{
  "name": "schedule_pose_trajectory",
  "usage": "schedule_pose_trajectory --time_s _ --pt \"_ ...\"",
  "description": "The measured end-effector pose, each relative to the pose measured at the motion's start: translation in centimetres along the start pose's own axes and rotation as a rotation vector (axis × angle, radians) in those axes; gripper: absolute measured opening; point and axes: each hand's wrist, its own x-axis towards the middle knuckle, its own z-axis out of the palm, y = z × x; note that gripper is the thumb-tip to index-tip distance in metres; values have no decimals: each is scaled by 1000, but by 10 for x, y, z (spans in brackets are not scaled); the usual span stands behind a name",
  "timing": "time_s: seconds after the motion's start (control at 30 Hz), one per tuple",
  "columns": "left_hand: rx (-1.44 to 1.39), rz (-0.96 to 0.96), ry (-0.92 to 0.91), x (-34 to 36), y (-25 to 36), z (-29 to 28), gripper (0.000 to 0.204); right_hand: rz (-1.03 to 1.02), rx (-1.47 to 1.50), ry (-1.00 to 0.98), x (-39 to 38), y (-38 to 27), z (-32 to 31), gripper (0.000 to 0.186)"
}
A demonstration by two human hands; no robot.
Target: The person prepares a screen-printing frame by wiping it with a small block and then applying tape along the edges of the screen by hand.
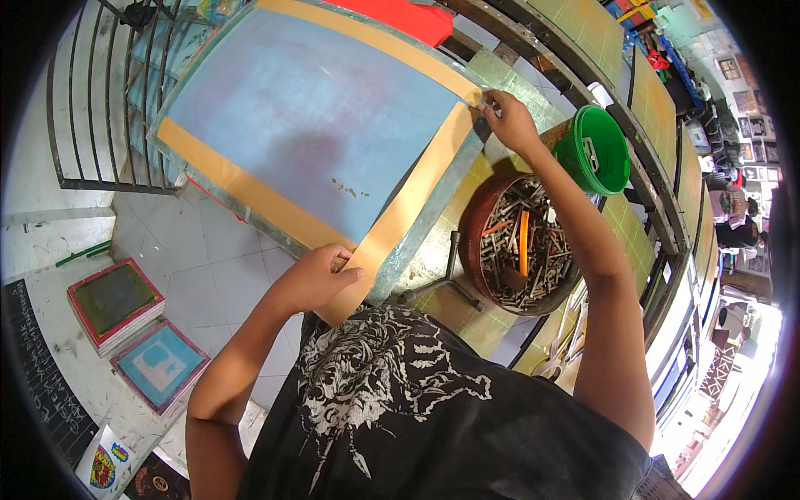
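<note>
A large blue screen-printing frame (308,100) lies tilted before me, with brown tape along its far, left and right edges. A strip of brown tape (414,197) runs down its right side between my hands. My left hand (321,275) pinches the strip's near end between thumb and fingers, by the frame's near corner. At the far right corner, my right hand (510,118) has its fingers closed on the strip's other end. Part of the strip appears lifted off the mesh, casting a dark line. Small yellowish flecks (350,188) show on the blue surface.
To the right stand a round red-brown tub (472,242) full of small metal pieces and a green bucket (575,154). A metal bar (454,258) lies near the tub. Small framed screens (117,300) are at the left, below a metal rack (75,179). Long rails (617,100) run along the right.
</note>
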Motion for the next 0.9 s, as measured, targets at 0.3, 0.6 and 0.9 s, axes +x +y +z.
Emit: schedule_pose_trajectory --time_s 0.3,0.6,0.9 --pt "-37 -52 -1 -25 24 -5 45 176 -44 -54 3 -13 10 25" --pt "-102 75 16 -62 39 -8 37 -422 -74 -33 8 -23 4 39" --pt "-140 177 138 -77 49 -4 43 -510 -59 -222 21 -25 -1 37"
